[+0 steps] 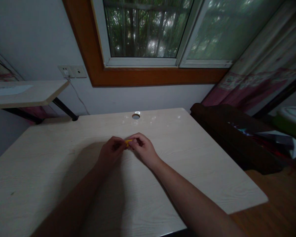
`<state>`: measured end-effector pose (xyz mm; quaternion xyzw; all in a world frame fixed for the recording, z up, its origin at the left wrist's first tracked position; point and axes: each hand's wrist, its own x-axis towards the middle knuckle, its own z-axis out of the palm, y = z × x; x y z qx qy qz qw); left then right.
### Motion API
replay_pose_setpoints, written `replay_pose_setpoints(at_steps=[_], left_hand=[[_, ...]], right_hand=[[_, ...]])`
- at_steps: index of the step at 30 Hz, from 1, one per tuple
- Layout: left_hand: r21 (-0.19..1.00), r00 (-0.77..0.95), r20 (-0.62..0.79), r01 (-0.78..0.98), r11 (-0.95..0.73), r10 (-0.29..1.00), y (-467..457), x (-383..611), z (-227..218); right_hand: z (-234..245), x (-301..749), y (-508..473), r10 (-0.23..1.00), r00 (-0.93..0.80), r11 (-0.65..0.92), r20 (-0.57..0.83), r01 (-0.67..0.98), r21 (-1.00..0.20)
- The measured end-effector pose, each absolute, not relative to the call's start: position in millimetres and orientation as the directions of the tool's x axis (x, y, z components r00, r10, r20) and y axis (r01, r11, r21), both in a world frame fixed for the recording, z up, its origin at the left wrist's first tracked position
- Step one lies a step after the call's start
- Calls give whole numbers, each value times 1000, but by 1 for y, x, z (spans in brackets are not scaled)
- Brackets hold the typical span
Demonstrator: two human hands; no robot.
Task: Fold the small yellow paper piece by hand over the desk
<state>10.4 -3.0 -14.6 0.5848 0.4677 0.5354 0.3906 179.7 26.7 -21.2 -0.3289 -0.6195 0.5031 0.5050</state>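
Both my hands meet over the middle of a pale wooden desk (51, 171). Between their fingertips is a small yellow object (128, 142), too small to name. My left hand (111, 150) pinches its left end with curled fingers. My right hand (141, 148) pinches the right end, its fingers folded over it. Most of the yellow object is hidden by the fingers.
A round cable hole (135, 116) lies near the desk's far edge. A raised shelf (27, 92) stands at the left, with wall sockets (72, 71) behind it. A dark piece of furniture (236, 135) and a curtain (259, 79) are at the right, under a window (148, 29).
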Motion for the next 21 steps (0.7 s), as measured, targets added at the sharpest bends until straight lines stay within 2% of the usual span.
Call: replay_pose_setpoints(at_steps=[5,11,16,21], left_hand=[[968,42,247,-52,-244,968,-2,15,-16],[981,-5,189,-38,-189,982,0,13,-15],[986,-47,168,-17,-169,985,3,10,-18],[989,-36,147,-26,-148,988,2,11,-18]], right_hand=[[-21,179,27,925,-291,205,246,-164,-965],[-18,177,27,938,-285,126,199,-257,-958],[-22,179,30,946,-257,176,200,-116,-978],[-28,180,34,940,-261,210,218,-59,-976]])
